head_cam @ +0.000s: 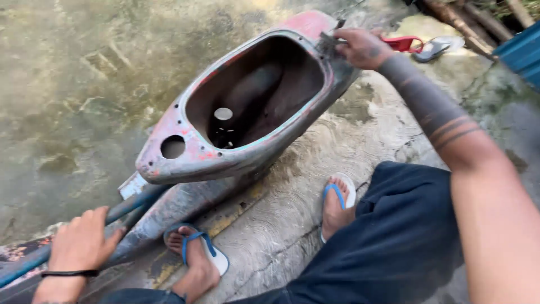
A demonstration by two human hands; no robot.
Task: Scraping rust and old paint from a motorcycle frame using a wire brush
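Observation:
A worn scooter body shell (225, 160), grey with faded red and blue paint, lies tilted on wet concrete with its open hollow facing up. My right hand (360, 48) grips the shell's far rim at the top, fingers curled over a dark scrap of material there. My left hand (81, 242) is closed around a dark blue metal tube (126, 208) at the shell's near end. Both my feet, in blue-strapped white sandals (216, 259), stand on the concrete beside the shell.
A red strap or tool (404, 42) and a loose sandal (436, 49) lie beyond the shell at the top right. Wooden poles (467, 22) and a blue corrugated sheet (523, 53) stand in the top right corner. Concrete (73, 101) is wet and stained.

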